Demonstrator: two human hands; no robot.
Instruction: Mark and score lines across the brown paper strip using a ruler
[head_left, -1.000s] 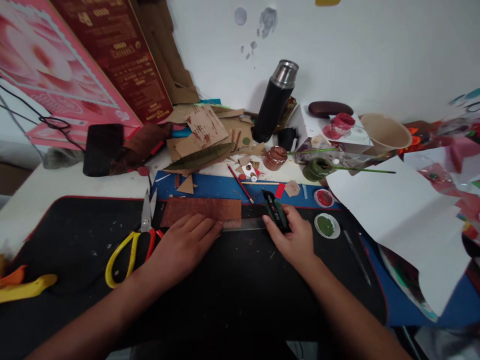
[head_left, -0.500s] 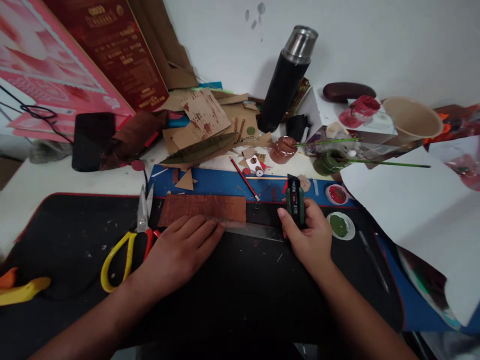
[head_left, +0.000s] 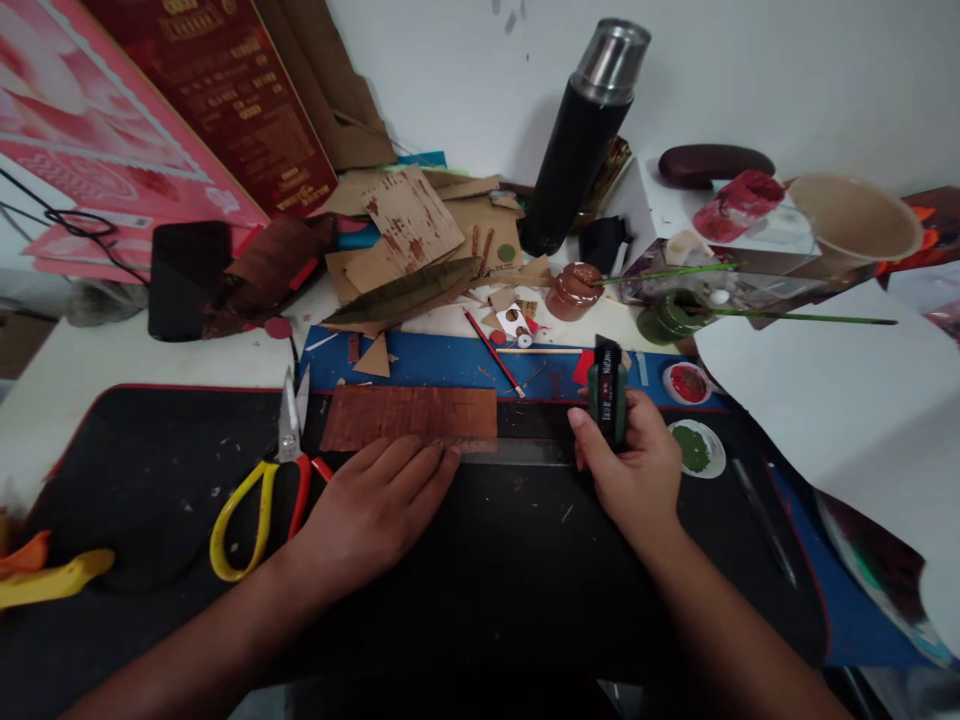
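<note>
A brown, painted-looking rectangular strip (head_left: 411,415) lies on the black mat. A clear ruler (head_left: 517,452) runs along its near edge. My left hand (head_left: 386,495) lies flat over the strip's near edge and the ruler, fingers stretched out and pressing down. Beyond the ruler's right end, my right hand (head_left: 634,465) is closed round a green and black utility knife (head_left: 609,390), held upright; no blade shows. Left of my left hand lie scissors (head_left: 289,430) with yellow and red handles, blades apart.
Behind the mat (head_left: 150,470) are a red pencil (head_left: 491,350), cardboard scraps (head_left: 412,225), a large leaf-like green piece (head_left: 405,292) and paint jars (head_left: 576,290). A black thermos (head_left: 577,150) stands at the back. Green paint in a lid (head_left: 694,448) and a pen (head_left: 763,520) lie right.
The view has shifted slightly. The ruler's right end has swung away from me, so it lies more nearly parallel to the strip. My right hand keeps hold of the utility knife.
</note>
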